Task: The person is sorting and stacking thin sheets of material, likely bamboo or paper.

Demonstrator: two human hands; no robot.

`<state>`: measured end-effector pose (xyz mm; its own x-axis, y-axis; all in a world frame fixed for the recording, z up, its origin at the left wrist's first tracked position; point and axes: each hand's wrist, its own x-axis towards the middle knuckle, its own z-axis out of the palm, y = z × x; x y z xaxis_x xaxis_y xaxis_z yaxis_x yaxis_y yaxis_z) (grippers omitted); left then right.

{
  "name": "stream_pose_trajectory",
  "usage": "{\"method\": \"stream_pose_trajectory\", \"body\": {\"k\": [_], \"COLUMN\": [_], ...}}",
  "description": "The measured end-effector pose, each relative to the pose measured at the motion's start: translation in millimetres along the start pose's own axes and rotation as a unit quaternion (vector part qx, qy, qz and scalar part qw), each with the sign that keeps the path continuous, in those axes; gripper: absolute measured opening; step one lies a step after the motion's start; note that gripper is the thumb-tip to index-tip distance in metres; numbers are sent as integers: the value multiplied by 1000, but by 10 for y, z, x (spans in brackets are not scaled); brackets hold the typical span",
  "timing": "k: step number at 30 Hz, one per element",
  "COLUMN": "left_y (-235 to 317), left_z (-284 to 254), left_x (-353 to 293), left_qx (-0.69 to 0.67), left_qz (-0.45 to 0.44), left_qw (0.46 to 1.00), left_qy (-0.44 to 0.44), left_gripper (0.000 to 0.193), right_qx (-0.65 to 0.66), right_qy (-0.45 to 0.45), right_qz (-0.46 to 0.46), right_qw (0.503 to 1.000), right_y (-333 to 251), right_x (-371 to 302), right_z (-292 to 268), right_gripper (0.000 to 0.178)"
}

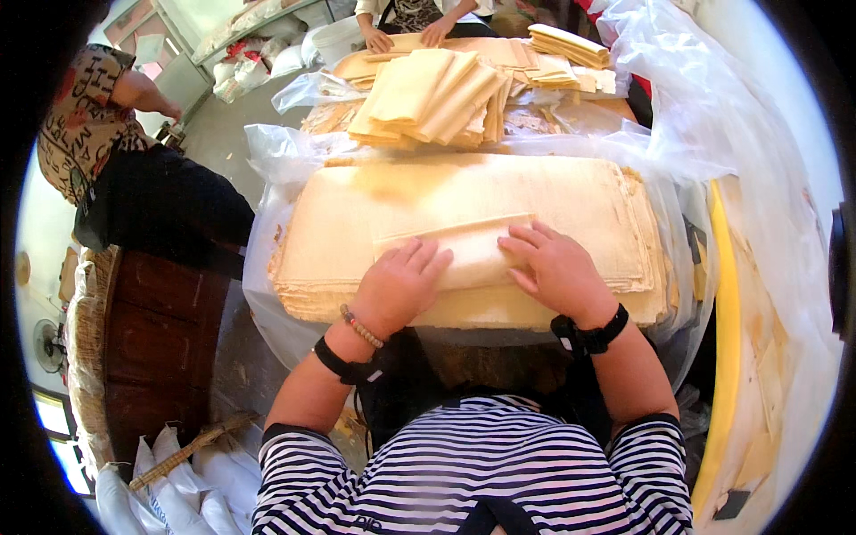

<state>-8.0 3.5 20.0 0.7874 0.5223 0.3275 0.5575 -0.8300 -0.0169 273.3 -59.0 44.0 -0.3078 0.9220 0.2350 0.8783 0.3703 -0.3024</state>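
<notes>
A large stack of thin pale-yellow sheets [348, 205], which look like bean curd sheets, lies in front of me with ragged edges at its sides. On top of it, near my body, is a folded pale-yellow sheet [477, 254] forming a narrow strip. My left hand [406, 278] holds the strip's left end, fingers pressed together over it. At the other end, my right hand [555, 270] grips the strip with fingers on top and the thumb at its near side. The undersides of both hands are hidden.
Beyond the stack sits a pile of folded sheets [432, 94]; a co-worker's hands [406, 37] rest on more sheets at the far end. Clear plastic film [267, 169] lies under the stack. A person [152, 169] stands at the left, and a yellow-edged board [727, 339] at the right.
</notes>
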Motion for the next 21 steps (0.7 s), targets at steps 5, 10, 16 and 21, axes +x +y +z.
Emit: {"method": "stream_pose_trajectory", "body": {"k": [5,10,16,21], "left_y": [-12,-70,-616,-1443], "left_z": [-41,-283,-1275,-899], "left_x": [151,381,1327,2251], "left_qx": [52,28,191,322], "left_qz": [32,35,-213,-210], "left_qw": [998,999,956,913], "left_qy": [-27,15,70,139], "left_gripper": [59,47,40,33], "right_qx": [27,45,89,111], "right_qy": [65,137,273,249], "right_qz": [-50,-11,85,69], "right_qw": [996,989,954,960], "right_y": [98,235,378,391], "right_x": [-65,-124,-559,-818], "right_z": [-51,-46,-210,-102], "right_gripper": [45,38,18,18]}}
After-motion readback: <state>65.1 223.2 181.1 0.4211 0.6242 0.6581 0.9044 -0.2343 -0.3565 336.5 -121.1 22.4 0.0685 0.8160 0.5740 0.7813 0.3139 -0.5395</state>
